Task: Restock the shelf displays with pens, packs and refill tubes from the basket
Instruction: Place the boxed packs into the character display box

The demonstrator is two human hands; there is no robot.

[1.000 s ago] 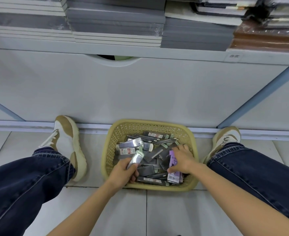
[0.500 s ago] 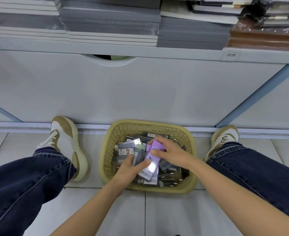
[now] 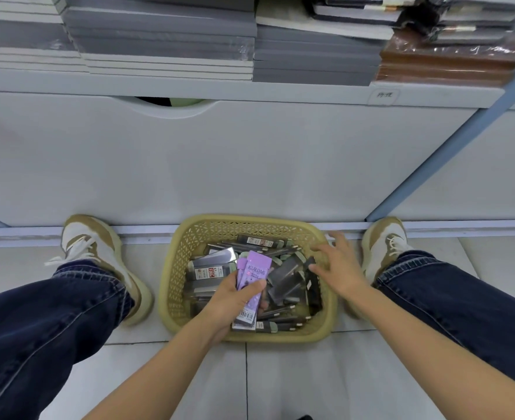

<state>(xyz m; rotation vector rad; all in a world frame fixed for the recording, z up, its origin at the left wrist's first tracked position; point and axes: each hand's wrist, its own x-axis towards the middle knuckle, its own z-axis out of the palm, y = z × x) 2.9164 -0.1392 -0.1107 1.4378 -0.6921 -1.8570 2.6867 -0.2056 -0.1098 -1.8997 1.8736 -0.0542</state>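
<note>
Pale grey floor tiles (image 3: 280, 383) lie beneath the fingers (image 3: 341, 242). Beyond them rises a white cabinet panel (image 3: 250, 165) with a curved cut-out (image 3: 165, 106); higher still, a shelf (image 3: 189, 86) carries stacked grey notebooks (image 3: 159, 25), under even light.

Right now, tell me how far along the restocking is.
Done: nothing shelved that shows; the shelf above holds only stacked notebooks. In hand: the left hand grips a few purple packs over the basket, while the right hand, fingers spread, reaches over its right side holding nothing. Left: the basket holds a heap of grey packs, so most of the job remains.
</note>
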